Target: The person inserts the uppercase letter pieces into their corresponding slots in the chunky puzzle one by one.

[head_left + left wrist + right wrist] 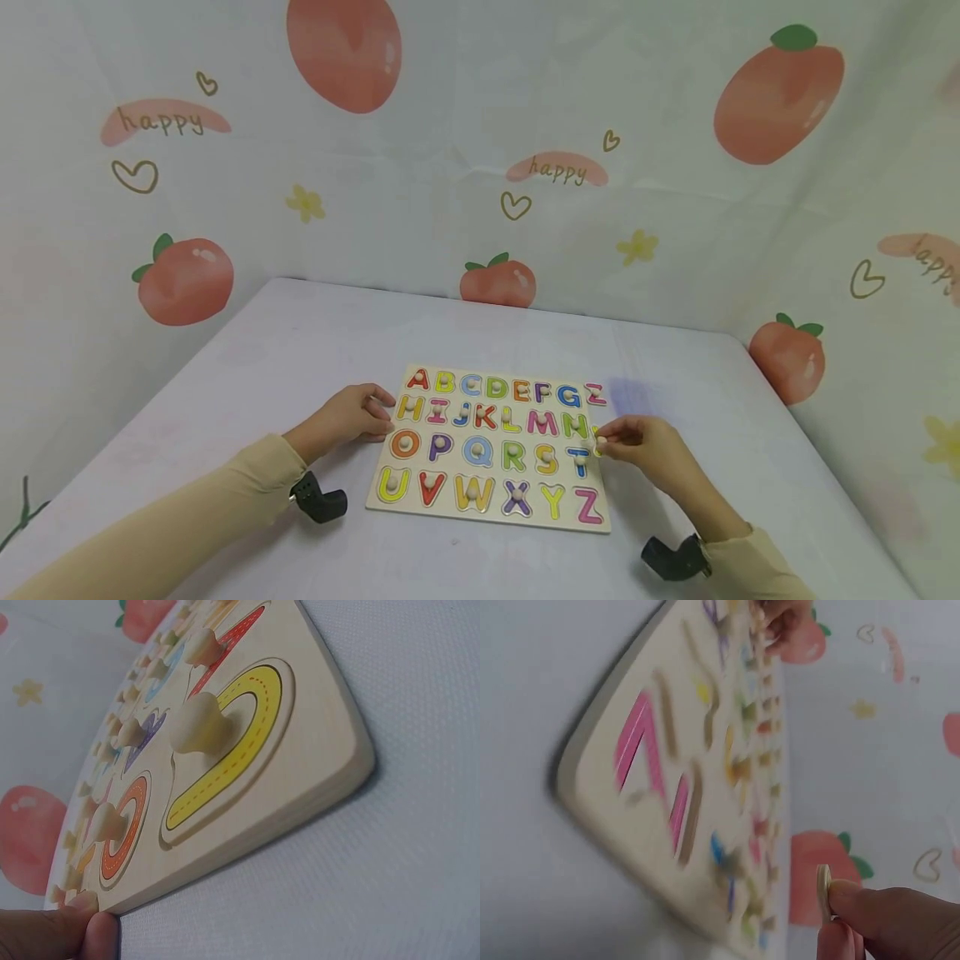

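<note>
A wooden alphabet puzzle board (pixel 495 521) lies flat on the table, most of its colored letters fitted with round wooden knobs. At its left edge, my left hand (pixel 352 414) pinches the rim between thumb and finger, as the left wrist view also shows. My right hand (pixel 651 450) holds a small yellow letter piece (pixel 599 442) just off the board's right edge; in the right wrist view the piece (pixel 823 889) appears edge-on, so its letter is mostly hidden. The Y slot (pixel 552 501) and Z slot (pixel 588 506) show printed letters without knobs.
A loose pink Z piece (pixel 596 394) with a knob lies at the board's upper right corner. The white-covered table (pixel 360 325) meets a fruit-patterned cloth backdrop (pixel 420 183) behind. Black devices (pixel 321 500) are strapped at both wrists.
</note>
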`<action>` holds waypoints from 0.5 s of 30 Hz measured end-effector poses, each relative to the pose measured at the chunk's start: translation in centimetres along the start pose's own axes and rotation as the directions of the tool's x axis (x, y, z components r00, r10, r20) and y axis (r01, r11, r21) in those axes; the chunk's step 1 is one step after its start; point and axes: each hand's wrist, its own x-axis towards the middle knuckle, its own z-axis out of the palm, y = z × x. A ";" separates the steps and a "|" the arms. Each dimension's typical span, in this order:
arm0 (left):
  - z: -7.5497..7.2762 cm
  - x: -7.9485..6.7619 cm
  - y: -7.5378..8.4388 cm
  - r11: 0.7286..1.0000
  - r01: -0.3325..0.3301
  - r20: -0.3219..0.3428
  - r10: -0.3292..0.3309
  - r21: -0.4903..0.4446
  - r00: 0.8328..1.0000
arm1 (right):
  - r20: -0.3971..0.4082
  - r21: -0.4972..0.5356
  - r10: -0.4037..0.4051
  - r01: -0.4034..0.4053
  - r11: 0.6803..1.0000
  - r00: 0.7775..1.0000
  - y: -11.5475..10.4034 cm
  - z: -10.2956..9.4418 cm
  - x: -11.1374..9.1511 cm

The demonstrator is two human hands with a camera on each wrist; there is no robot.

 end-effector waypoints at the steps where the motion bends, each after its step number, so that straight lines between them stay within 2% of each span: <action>1: 0.0 0.0 0.0 1.000 0.002 0.001 -0.002 0.002 1.000 | 0.007 0.017 -0.005 0.005 1.000 1.000 -0.4 0.1 -0.2; 7: -0.1 -0.1 0.1 1.000 0.010 0.007 -0.010 0.019 1.000 | 0.117 0.091 -0.091 0.081 0.993 0.989 -1.9 1.8 -1.4; 15: -0.1 -0.1 0.1 1.000 0.003 0.011 -0.003 0.010 1.000 | 0.228 0.067 -0.151 0.140 0.988 0.962 -1.9 4.5 -2.4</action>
